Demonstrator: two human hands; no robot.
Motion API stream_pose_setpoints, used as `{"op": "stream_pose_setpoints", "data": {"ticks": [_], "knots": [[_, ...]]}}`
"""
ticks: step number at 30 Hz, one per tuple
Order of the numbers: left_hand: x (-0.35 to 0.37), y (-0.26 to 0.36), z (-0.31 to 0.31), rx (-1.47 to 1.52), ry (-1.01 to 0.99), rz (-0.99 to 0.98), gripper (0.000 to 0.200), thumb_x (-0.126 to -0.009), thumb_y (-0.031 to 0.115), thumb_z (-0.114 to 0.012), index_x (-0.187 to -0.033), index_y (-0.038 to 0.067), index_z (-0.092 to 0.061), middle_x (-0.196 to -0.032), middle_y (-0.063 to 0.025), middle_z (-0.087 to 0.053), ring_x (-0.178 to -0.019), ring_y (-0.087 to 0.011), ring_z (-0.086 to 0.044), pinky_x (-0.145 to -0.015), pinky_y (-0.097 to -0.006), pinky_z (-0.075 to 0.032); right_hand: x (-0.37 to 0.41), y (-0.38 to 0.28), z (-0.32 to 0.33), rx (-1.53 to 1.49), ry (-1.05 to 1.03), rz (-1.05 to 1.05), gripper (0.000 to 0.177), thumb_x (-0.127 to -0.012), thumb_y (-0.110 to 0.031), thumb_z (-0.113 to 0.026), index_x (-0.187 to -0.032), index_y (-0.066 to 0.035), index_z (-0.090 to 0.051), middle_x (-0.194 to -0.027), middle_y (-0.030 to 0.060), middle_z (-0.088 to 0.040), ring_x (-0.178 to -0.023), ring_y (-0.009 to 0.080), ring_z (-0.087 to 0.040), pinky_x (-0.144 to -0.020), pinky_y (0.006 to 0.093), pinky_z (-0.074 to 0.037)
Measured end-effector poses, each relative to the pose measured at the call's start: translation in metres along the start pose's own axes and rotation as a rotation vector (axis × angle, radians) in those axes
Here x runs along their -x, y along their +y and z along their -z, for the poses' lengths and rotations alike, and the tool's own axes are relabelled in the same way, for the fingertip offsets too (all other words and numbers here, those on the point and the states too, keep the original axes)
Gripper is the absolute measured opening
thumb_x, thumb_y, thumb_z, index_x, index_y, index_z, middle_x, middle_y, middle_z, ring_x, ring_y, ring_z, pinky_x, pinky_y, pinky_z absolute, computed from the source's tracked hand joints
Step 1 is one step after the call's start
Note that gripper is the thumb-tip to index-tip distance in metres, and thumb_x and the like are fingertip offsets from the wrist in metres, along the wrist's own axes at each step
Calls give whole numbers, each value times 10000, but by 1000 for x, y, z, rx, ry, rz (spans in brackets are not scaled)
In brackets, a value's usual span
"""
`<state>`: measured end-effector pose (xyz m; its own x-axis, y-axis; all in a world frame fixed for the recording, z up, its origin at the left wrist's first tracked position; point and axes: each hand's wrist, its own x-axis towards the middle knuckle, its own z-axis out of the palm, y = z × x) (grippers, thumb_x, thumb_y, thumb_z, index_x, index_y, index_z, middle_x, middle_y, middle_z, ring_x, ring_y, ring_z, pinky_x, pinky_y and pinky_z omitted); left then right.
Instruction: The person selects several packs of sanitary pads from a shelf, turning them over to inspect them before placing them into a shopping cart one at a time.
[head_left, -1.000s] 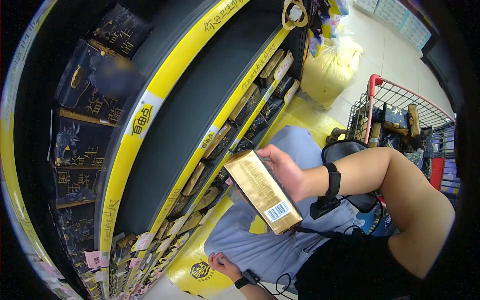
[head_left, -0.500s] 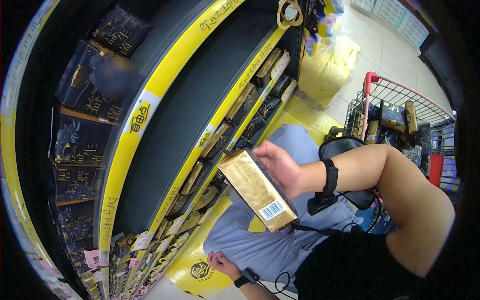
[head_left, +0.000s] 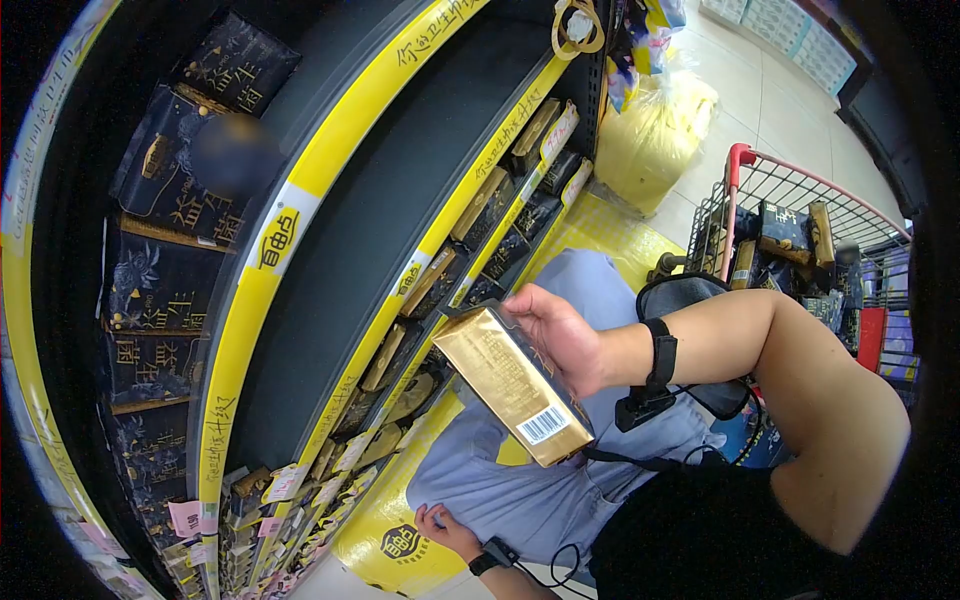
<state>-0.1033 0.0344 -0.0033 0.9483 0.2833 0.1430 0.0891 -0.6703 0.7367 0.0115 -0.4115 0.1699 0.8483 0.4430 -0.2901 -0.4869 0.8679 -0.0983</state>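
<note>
In my right hand (head_left: 558, 335) is a black and gold package (head_left: 512, 385), tilted, with its gold side and a barcode facing up. The fingers wrap behind its upper end and are partly hidden. Low in the view, my left hand (head_left: 447, 530) rests by my knee in light blue trousers (head_left: 465, 465), fingers a little apart and holding nothing. Just beyond the held package, similar packages (head_left: 483, 207) stand in a row on a lower shelf.
Yellow-edged shelves (head_left: 330, 130) fill the left, with dark packages (head_left: 160, 285) on the upper one. A red-handled cart (head_left: 738, 155) with packages stands at the right. Near it are a yellow bagged bundle (head_left: 655, 135) and a yellow floor mat (head_left: 400, 565).
The held package has tilted very slightly in my right hand, its upper end showing a bit more of the black edge. My left hand has stayed in place.
</note>
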Motion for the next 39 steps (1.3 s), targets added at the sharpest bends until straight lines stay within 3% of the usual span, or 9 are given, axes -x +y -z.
{"op": "stream_pose_setpoints", "data": {"ticks": [12,21,24,27,39], "knots": [[0,3,-2,-1,15,-2,41,-820,31,-586,-842,36,-620,-1178,-125,-564,-1160,-308,-486,-1035,-437,-340,6,-2,-10,-27,-33,27,636,-962,-523,-354,-1268,-41,-632,-1119,137,-727,-934,243,-707,-875,352,-544],[0,6,-1,-11,8,6,13,-840,46,-600,-837,43,-612,-1180,-127,-558,-1159,-308,-484,-1041,-441,-331,4,-1,-6,-63,-69,32,638,-970,-536,-369,-1278,-37,-619,-1116,137,-727,-909,241,-721,-855,349,-558],[0,12,0,-20,1,1,13,-847,50,-599,-841,44,-608,-1178,-130,-552,-1158,-311,-485,-1039,-440,-334,0,-1,4,-88,-215,18,658,-977,-535,-350,-1332,-38,-597,-1212,153,-694,-1010,251,-709,-903,364,-546],[1,10,-1,-18,-2,-3,14,-852,54,-598,-845,44,-605,-1177,-131,-548,-1156,-314,-485,-1038,-439,-337,3,-2,-3,-60,-99,11,635,-968,-546,-374,-1261,-42,-627,-1109,135,-729,-909,240,-718,-852,354,-556],[1,5,0,-27,3,-12,28,-852,51,-584,-854,35,-606,-1190,-135,-547,-1162,-318,-483,-1036,-435,-339,6,-3,-14,-8,26,33,629,-954,-568,-397,-1238,-65,-644,-1093,120,-733,-904,230,-717,-840,352,-557]]}}
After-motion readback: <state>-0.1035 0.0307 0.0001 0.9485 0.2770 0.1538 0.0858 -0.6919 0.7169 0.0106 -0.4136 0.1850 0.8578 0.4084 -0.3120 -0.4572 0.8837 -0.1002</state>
